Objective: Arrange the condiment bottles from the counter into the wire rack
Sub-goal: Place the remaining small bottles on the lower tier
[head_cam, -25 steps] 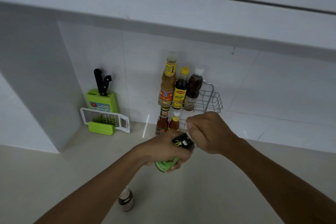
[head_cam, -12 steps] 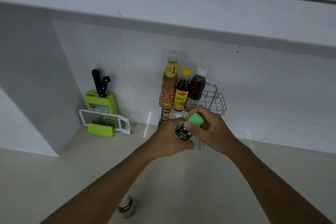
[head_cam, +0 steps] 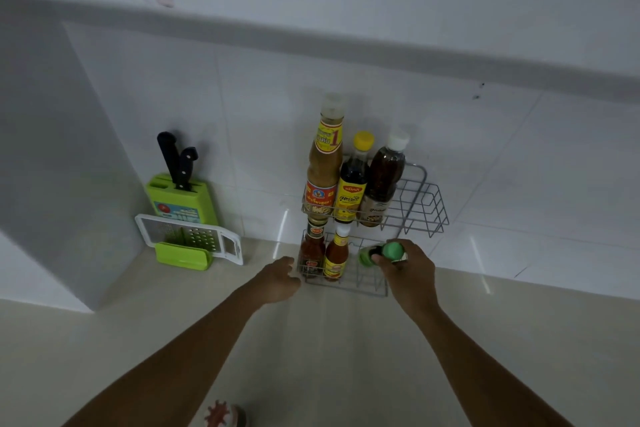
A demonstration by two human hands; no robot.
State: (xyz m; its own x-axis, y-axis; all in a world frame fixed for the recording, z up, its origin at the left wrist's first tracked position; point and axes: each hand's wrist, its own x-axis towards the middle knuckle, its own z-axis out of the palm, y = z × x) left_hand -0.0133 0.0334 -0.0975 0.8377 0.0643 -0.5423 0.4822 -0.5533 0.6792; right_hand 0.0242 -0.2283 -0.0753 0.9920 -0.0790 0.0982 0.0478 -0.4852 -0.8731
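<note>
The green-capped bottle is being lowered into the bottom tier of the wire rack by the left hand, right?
Not quite: the head view shows the right hand holding the green-capped bottle at the bottom tier of the wire rack; the left hand is empty.

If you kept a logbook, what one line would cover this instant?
right hand: holds green-capped bottle at wire rack lower shelf | left hand: empty, beside rack | upper shelf: three bottles | lower: two

At the left we see a green knife block [head_cam: 181, 199] holding two black-handled knives [head_cam: 176, 159], and a white grater [head_cam: 188, 239] leans on its green stand [head_cam: 181, 255].
</note>
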